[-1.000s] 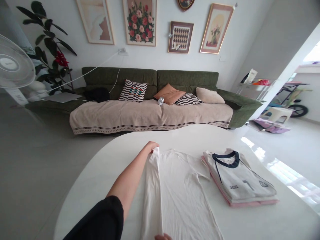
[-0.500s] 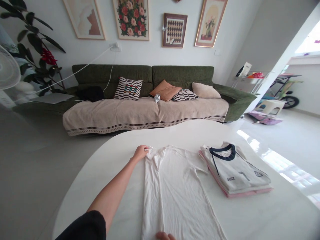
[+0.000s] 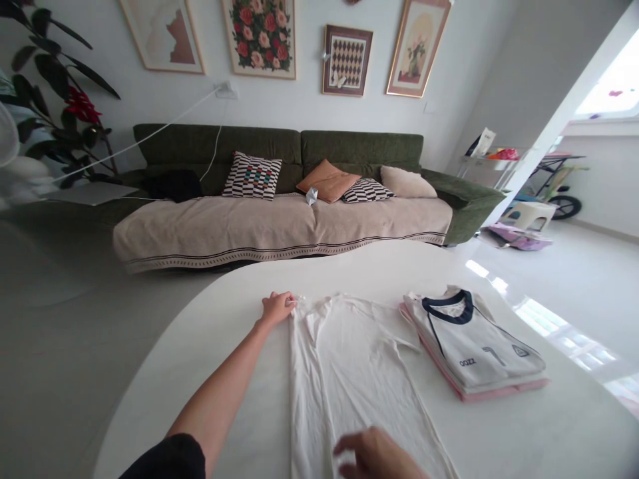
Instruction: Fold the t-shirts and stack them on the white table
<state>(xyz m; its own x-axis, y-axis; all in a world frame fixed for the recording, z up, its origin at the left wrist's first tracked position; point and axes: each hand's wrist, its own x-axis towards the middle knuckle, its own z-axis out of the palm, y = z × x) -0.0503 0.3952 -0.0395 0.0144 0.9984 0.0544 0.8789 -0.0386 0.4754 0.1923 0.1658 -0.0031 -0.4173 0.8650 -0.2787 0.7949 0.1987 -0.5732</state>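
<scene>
A white T-shirt (image 3: 362, 359) lies on the table with its left side folded over lengthwise and one short sleeve pointing right. My left hand (image 3: 277, 309) is closed on the shirt's far left corner, pinching the fabric. Over the near part of the shirt hovers my right hand (image 3: 374, 452), a little blurred, with thumb and fingers apart and nothing between them. To the right of the shirt is a folded white jersey (image 3: 474, 352) with a navy collar and a number 7, lying on top of folded pink clothing (image 3: 504, 394).
The white table (image 3: 210, 332) has a rounded edge. Behind it stands a green sofa (image 3: 359, 150) with a beige cover and several cushions. A cable (image 3: 170, 123) runs from the wall socket to the left. A purple item (image 3: 519, 236) lies on the floor at right.
My right hand has risen from the bottom edge of view and moved forward and right over the shirt. My left hand keeps its pinch on the corner. The view has shifted slightly.
</scene>
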